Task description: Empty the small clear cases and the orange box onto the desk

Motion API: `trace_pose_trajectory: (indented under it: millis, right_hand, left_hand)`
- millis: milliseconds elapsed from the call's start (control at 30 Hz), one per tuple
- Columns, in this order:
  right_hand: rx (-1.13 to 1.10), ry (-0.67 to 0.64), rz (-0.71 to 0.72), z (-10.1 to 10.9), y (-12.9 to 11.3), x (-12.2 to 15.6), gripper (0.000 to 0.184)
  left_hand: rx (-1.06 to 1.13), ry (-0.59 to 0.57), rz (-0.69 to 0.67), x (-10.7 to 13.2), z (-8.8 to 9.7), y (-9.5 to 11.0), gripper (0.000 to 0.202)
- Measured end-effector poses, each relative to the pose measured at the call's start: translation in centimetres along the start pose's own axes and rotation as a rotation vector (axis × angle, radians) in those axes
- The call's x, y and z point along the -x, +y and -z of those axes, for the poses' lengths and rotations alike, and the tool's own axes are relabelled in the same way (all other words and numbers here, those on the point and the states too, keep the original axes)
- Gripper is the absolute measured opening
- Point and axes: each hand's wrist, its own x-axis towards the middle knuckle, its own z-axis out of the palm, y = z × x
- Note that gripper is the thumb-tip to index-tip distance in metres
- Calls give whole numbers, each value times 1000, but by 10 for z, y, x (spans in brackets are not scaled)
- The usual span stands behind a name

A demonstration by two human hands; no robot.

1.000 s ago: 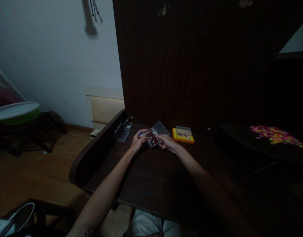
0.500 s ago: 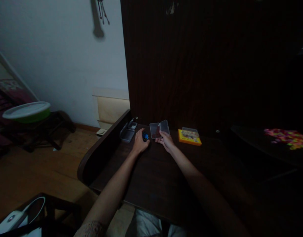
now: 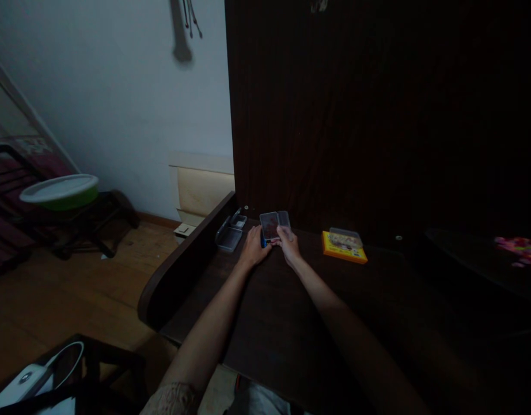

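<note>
My right hand (image 3: 287, 245) grips a small clear plastic box (image 3: 272, 225) with reddish bits inside, its lid standing open, tilted up near the back of the dark wooden desk (image 3: 291, 323). My left hand (image 3: 255, 246) rests on the desk just left of the box, fingers curled over a small blue object (image 3: 262, 242) that barely shows. Both forearms reach in from the lower edge.
A second clear box (image 3: 231, 235) lies open at the desk's left rim. A yellow packet (image 3: 344, 248) with a clear lid lies to the right. Coloured pieces (image 3: 518, 249) sit on a dark round surface far right. A green-rimmed basin (image 3: 60, 191) stands on a stool left.
The clear box went from held flat between both hands to tilted upright in my right hand. My left hand dropped to the desk onto the blue object. The view drifted left.
</note>
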Motion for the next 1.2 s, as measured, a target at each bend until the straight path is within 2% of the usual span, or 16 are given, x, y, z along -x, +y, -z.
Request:
trace_pose_trajectory:
  millis: [133, 333, 500, 800, 1000, 1200]
  right_hand:
    - [17, -20, 64, -1, 3, -2, 38]
    - [44, -38, 110, 1, 5, -7, 37]
    - [44, -53, 115, 2, 7, -7, 37]
    - [46, -97, 119, 4, 3, -4, 36]
    - [45, -136, 106, 5, 1, -1, 33]
    - [51, -150, 103, 5, 0, 2, 30]
  left_hand:
    - [-37, 1, -3, -1, 1, 2, 60]
    - [-146, 10, 2, -1, 1, 3, 55]
    - [-175, 41, -3, 0, 0, 2, 53]
    - [-219, -3, 73, -1, 2, 7, 53]
    - [-236, 35, 70, -1, 4, 10, 38]
    - [-240, 38, 77, 0, 6, 15, 40]
